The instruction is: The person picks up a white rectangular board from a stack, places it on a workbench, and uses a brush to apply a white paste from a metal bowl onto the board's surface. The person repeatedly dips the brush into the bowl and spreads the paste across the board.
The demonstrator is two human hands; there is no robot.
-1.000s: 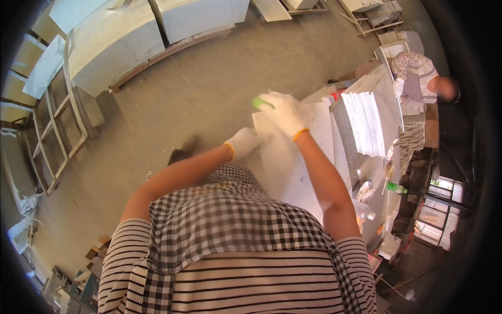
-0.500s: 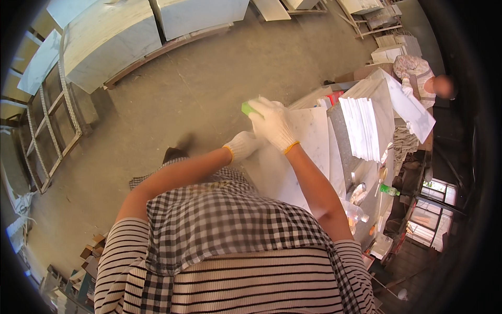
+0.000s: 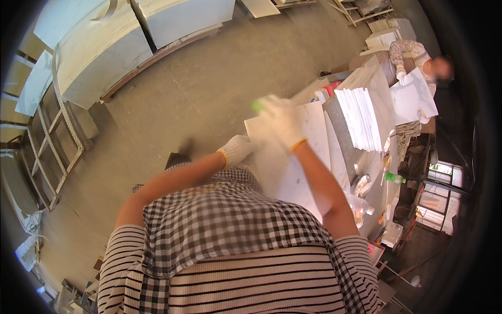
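Observation:
My right hand (image 3: 282, 121), in a white knit glove with a yellow cuff edge, is closed on a small bright green block (image 3: 258, 106). Motion blurs both, and the block's exact kind does not show. Beneath that hand lies a pale, grey-veined stone slab (image 3: 306, 157), its far left corner sticking out past the glove. At the slab's left edge my left hand (image 3: 238, 150), gloved the same way, is closed on the rim; its fingertips are partly hidden. Pale dust hazes the air around the hands.
To the right stand upright white tiles (image 3: 360, 119), a plastic bottle (image 3: 361, 206) and a green bottle (image 3: 395, 178). A co-worker (image 3: 413, 55) beyond holds a white slab (image 3: 413, 97). Large slab stacks (image 3: 110, 57) and a metal rack (image 3: 57, 141) stand at left.
My right hand and the green block have shifted slightly right over the slab, whose far left corner now shows. My left hand stays at the edge. The co-worker's slab has turned.

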